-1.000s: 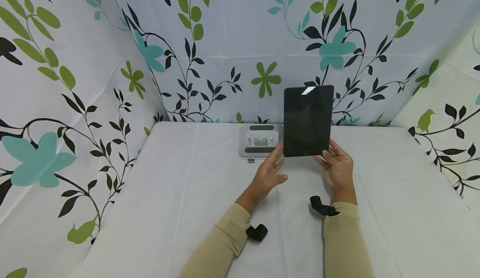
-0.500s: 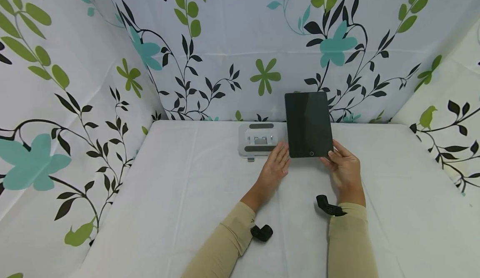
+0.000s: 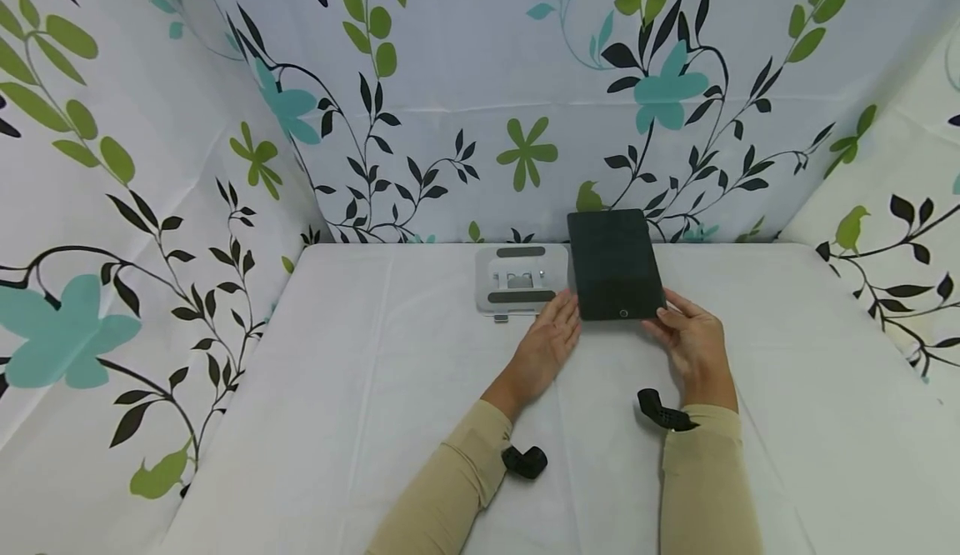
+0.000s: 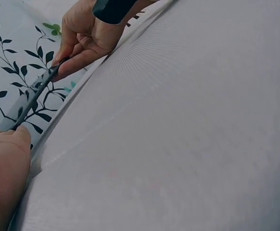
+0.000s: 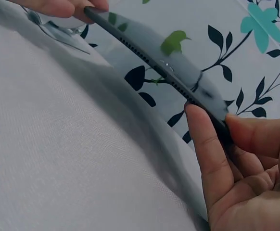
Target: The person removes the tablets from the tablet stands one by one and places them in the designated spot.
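Note:
A black tablet (image 3: 617,265) with a round home button is held above the table, its screen up and its top leaning back. My right hand (image 3: 693,345) pinches its lower right corner; in the right wrist view the thumb (image 5: 255,134) is on the screen side and fingers support it beneath. My left hand (image 3: 542,355) touches the tablet's lower left edge with straight fingers. Just left of the tablet, a grey-white stand (image 3: 521,280) with dark pads and a metal hinge in its middle lies on the table.
The table (image 3: 420,405) wears a white cloth. A patterned curtain with leaves, flowers and birds (image 3: 420,47) hangs behind it and at both sides. Black wrist cameras (image 3: 525,462) stick out from both sleeves.
The tablet has tipped back and its top edge has come down. Both hands have shifted slightly right, and the left hand's thumb has drawn in beside its fingers.

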Tool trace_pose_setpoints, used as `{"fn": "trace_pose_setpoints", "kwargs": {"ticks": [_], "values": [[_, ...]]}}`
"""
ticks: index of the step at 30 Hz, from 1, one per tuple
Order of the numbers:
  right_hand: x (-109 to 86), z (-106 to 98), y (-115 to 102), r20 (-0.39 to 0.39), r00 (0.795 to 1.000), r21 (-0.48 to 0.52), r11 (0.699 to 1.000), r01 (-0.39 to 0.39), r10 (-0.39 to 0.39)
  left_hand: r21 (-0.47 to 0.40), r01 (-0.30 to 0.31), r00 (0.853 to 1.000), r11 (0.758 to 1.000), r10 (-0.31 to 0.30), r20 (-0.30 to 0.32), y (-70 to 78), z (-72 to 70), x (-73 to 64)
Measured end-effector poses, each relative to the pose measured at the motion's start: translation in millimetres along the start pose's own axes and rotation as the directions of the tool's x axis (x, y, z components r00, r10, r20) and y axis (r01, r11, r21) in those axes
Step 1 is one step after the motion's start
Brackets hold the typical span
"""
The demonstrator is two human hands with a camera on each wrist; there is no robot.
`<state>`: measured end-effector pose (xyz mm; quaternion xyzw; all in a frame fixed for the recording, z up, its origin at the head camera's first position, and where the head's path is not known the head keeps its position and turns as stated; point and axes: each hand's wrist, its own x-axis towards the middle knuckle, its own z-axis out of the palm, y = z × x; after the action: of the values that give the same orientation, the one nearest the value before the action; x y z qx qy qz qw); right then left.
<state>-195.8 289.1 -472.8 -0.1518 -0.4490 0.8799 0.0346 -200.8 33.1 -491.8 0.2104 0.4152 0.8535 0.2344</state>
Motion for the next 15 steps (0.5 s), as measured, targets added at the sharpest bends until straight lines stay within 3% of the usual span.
{"fn": "trace_pose_setpoints", "kwargs": {"ticks": [9,15], "values": [[-1.9,0.1,-2.2,-0.023,0.996,-0.050,0.995,-0.088,0.087,-0.114,0.088,0.992,0.990,-0.097,-0.075,-0.2,2.1,1.5],[-0.9,0.7,-4.8,-0.070,0.989,-0.124,0.982,-0.140,0.132,-0.284,0.114,0.985,0.952,-0.146,-0.095,0.5,-0.8,1.7]]}}
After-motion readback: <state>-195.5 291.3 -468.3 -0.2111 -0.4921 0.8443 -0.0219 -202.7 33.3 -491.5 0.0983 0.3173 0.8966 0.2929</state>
